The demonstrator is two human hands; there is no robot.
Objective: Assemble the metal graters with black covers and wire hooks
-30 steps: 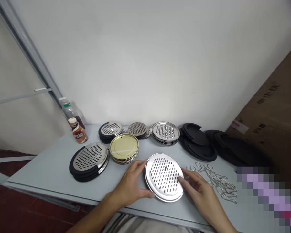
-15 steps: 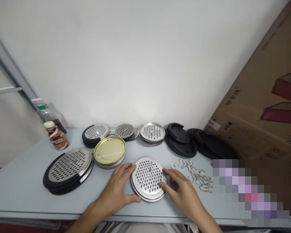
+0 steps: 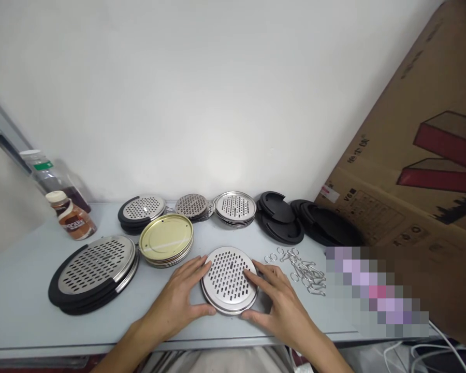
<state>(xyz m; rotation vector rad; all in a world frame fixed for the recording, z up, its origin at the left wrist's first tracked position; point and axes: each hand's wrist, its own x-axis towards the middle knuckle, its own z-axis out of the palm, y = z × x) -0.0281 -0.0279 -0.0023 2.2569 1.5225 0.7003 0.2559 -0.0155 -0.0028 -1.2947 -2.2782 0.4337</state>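
Centred near the table's front edge is a round perforated metal tin, lying flat with its slotted face up and a stacked rim beneath. My left hand curves around its left side, fingertips at the upper left rim and thumb at the lower left. On the opposite side my right hand grips it, its thumb at the lower right rim and one finger reaching over the slotted top. To the right lies a loose heap of small wire hooks and rings. Left of the tin stand stacked gold-coloured round metal pans.
Black-rimmed perforated discs are stacked at left, others behind. More perforated discs and black round holders line the wall. Two bottles stand far left. A large cardboard box leans at right, beside a pixelated patch.
My right thumb has moved from the tin's right side to its lower right rim, and a right finger now lies over the slotted top. The view has shifted slightly.
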